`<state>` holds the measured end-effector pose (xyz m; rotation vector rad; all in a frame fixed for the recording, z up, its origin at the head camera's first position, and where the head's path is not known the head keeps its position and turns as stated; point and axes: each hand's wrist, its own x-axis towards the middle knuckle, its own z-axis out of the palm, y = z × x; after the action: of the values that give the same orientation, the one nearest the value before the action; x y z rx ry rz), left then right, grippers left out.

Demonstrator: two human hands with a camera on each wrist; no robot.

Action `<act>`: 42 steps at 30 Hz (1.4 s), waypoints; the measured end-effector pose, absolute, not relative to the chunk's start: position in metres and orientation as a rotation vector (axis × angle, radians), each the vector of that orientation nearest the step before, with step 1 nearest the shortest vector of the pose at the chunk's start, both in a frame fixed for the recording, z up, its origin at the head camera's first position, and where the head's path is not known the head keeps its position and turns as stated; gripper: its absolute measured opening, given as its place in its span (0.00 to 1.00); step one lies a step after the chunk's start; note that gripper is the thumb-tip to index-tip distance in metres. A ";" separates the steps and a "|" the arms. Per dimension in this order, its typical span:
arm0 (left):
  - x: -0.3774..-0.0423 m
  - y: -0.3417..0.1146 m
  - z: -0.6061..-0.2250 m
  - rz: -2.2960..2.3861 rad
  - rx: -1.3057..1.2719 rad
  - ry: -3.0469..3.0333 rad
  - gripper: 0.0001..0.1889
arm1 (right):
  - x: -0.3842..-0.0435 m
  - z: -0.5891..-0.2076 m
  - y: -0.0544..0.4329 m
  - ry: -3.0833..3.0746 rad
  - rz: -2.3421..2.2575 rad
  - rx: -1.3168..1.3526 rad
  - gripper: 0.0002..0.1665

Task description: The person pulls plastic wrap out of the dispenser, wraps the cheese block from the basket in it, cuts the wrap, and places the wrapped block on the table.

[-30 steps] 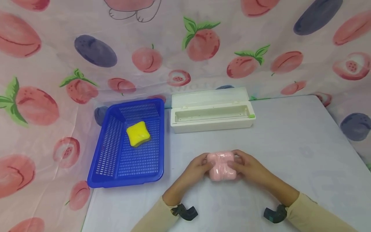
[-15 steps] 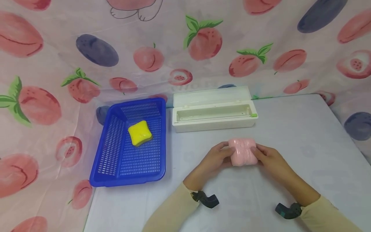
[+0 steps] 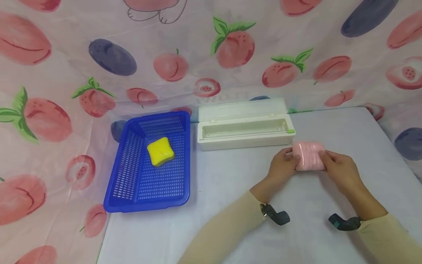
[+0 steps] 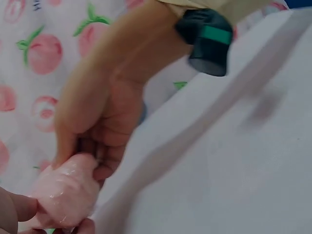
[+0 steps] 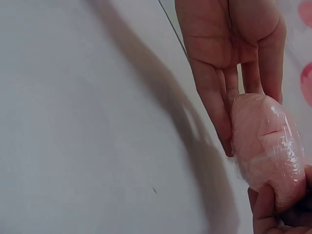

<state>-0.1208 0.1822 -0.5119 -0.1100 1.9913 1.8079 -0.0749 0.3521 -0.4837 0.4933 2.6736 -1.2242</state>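
Both hands share the grip on a pink block wrapped in clear film (image 3: 308,155): in the head view the left hand (image 3: 282,165) pinches its left end and the right hand (image 3: 340,169) its right end, so the block sits between the two sets of fingertips, above the bench (image 3: 230,205), just in front of the right end of the open white dispenser box (image 3: 244,126). A blue basket (image 3: 132,190) with a yellow block (image 3: 160,151) in it stands well apart to the left.

The left wrist view shows the left hand's fingers (image 4: 105,168) curled against the block's upper end, with the other hand's fingertips at the lower edge.

In the right wrist view the opposite hand's fingers lie along the block's side, while the right hand's thumb (image 5: 265,207) presses it from below.
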 end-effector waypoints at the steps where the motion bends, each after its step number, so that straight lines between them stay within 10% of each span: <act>1: -0.121 0.188 -0.513 1.766 -0.099 2.070 0.20 | -0.077 -0.485 0.357 2.684 -1.215 0.515 0.47; 42: -0.128 0.207 -0.524 0.836 0.663 2.760 0.13 | -0.090 -0.503 0.398 2.871 -0.891 0.554 0.46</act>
<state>-0.1279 0.2073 -0.5243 0.6627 2.7597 0.8365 -0.0901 0.3983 -0.5031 0.5538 2.8713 -0.8914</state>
